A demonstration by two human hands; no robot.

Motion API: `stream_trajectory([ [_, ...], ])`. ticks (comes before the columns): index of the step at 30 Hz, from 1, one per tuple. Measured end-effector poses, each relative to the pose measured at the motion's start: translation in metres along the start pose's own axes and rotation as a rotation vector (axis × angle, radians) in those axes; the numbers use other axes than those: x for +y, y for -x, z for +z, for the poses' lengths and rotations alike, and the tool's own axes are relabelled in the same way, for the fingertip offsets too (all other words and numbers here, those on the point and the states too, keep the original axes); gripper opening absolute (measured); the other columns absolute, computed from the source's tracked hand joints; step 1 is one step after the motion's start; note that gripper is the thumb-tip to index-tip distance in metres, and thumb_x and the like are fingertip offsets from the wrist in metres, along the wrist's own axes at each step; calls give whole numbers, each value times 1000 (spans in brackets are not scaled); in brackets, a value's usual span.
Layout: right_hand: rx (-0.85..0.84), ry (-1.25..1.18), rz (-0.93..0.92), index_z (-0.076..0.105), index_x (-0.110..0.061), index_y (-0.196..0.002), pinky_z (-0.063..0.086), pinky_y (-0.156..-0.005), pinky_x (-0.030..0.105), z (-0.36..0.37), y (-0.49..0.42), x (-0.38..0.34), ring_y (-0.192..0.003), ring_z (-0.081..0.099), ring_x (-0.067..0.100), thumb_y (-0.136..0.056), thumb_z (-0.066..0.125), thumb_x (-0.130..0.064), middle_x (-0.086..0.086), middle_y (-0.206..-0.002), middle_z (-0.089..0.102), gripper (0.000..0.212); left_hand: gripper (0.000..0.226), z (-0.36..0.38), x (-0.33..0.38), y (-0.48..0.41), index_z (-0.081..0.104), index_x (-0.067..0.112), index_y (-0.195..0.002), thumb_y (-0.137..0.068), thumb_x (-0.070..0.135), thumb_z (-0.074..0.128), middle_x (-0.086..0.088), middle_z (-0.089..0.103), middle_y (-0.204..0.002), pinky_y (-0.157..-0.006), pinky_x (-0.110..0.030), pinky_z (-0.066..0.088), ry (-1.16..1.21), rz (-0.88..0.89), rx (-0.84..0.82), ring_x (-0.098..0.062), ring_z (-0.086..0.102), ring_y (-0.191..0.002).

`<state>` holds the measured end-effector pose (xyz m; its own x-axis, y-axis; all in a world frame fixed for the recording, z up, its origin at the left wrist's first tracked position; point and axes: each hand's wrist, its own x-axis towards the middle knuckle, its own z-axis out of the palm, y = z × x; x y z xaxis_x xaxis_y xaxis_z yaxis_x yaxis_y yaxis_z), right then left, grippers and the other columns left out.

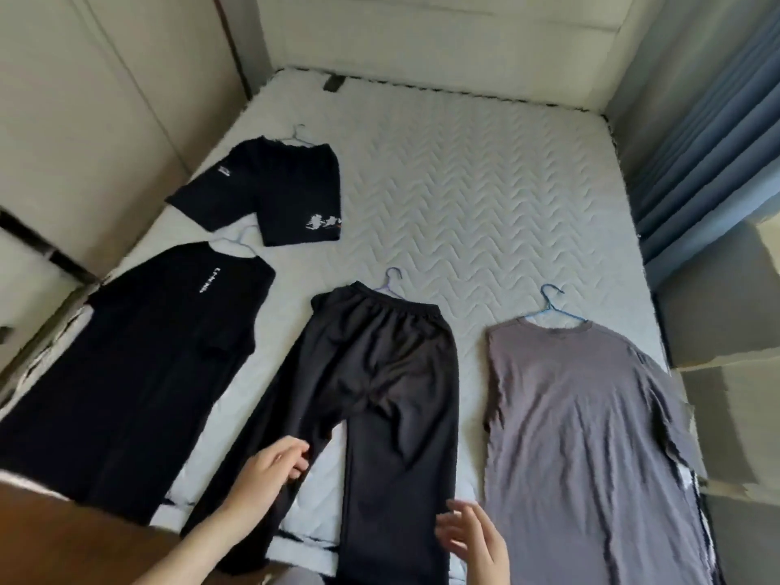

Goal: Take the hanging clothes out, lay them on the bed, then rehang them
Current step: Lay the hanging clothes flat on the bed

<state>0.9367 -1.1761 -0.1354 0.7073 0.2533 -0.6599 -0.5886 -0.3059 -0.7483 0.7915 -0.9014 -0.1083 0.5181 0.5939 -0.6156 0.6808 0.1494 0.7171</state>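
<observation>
Black trousers (pixel 392 373): left hand (pixel 270 468) pinches, right hand (pixel 475 538) splayed.

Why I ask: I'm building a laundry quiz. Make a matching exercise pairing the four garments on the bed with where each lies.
Garments:
1. black shorts
2. black sleeveless top
3. black trousers
4. grey T-shirt

Places:
A. right side, nearest the blue curtain
B. farthest up the bed, on the left
C. middle, left hand pinching one leg
D. near left edge of the bed

Pairs: 1-B, 2-D, 3-C, 4-A
</observation>
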Motion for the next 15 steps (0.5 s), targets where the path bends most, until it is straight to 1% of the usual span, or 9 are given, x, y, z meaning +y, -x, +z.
stream_trajectory([
  [2,-128,-24,81,63,11,-100,54,-49,33,13,2,18,-52,65,33,-101,44,-17,26,-67,68,33,23,-27,-48,35,71,19,-93,-99,15,50,-10,74,-85,-72,-26,49,67,-55,110,-25,66,-81],
  [3,-182,13,62,61,14,-97,52,-45,32,29,10,21,-54,64,38,-101,43,-11,29,-66,64,31,23,-38,-68,50,71,18,-92,-99,14,50,-11,74,-85,-71,-27,48,118,-85,185,-26,66,-80],
  [4,-192,85,24,60,17,-92,47,-39,32,48,8,24,-58,60,42,-98,42,-3,31,-66,60,28,23,-48,-87,65,71,16,-92,-98,12,50,-12,74,-84,-71,-29,48,173,-120,266,-27,65,-79],
  [5,-187,159,-52,57,22,-87,31,-34,19,65,8,27,-61,55,44,-94,41,4,32,-63,56,25,22,-56,-104,79,71,14,-92,-98,11,50,-12,74,-84,-71,-31,48,231,-151,344,-28,65,-79],
  [6,-175,168,-61,54,26,-84,33,-32,21,85,10,24,-62,50,42,-89,40,8,31,-60,53,23,22,-63,-120,93,71,12,-92,-98,11,50,-12,74,-84,-72,-32,48,285,-180,413,-28,66,-78],
  [7,-227,200,-69,56,24,-86,39,-42,26,98,19,20,-62,51,39,-89,41,8,30,-58,54,22,21,-70,-136,107,70,11,-93,-98,11,50,-12,74,-84,-71,-32,49,338,-201,475,-28,66,-77],
  [8,-290,244,-38,60,18,-90,40,-40,22,114,20,14,-61,55,36,-93,42,5,28,-59,60,22,22,-76,-150,121,70,11,-93,-98,11,49,-12,74,-84,-71,-32,49,382,-223,525,-29,67,-77],
  [11,-458,364,-106,68,1,-88,47,-55,27,153,32,-5,-61,62,24,-97,45,-4,16,-72,70,25,24,-95,-192,160,69,14,-93,-99,11,46,-12,74,-87,-73,-32,50,443,-256,619,-30,68,-82],
  [15,-608,467,-225,69,-2,-91,51,-68,33,232,60,-12,-71,66,26,-95,46,-7,17,-81,72,24,22,-118,-254,210,70,15,-92,-99,11,49,-11,73,-87,-73,-33,50,605,-351,806,-29,68,-82],
])
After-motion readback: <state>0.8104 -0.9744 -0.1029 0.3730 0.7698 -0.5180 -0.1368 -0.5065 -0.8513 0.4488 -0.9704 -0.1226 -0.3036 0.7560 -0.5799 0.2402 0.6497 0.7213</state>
